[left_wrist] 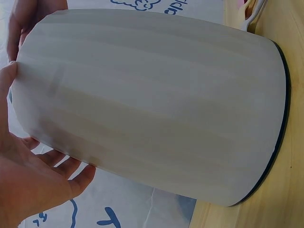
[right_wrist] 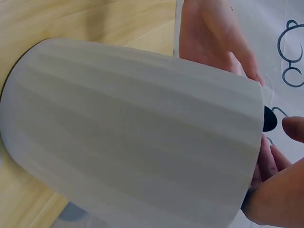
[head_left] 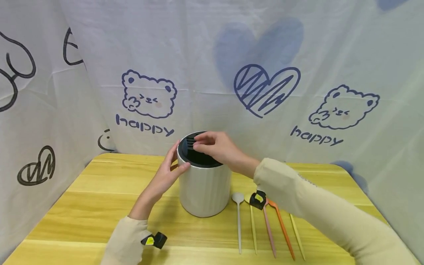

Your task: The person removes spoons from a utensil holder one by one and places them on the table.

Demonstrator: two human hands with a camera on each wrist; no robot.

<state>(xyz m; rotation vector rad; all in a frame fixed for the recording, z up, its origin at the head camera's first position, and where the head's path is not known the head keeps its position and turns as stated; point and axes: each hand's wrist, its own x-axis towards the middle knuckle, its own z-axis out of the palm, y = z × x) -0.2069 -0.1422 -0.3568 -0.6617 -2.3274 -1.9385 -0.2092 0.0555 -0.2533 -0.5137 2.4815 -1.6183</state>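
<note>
A white ribbed bin with a black rim stands upright on the table, its black, slotted swing lid tilted up inside the opening. My left hand holds the bin's upper left side, thumb at the front and fingers round the far side. Over the opening is my right hand, its fingertips right at the lid. In the right wrist view the lid's rounded black edge sticks out past the rim, and the right thumb is apart from it. The bin wall hides part of the right fingers.
Right of the bin lie several long-handled spoons: grey, yellow, pink, orange and another yellow handle partly under the right sleeve. A printed white curtain hangs behind the wooden table.
</note>
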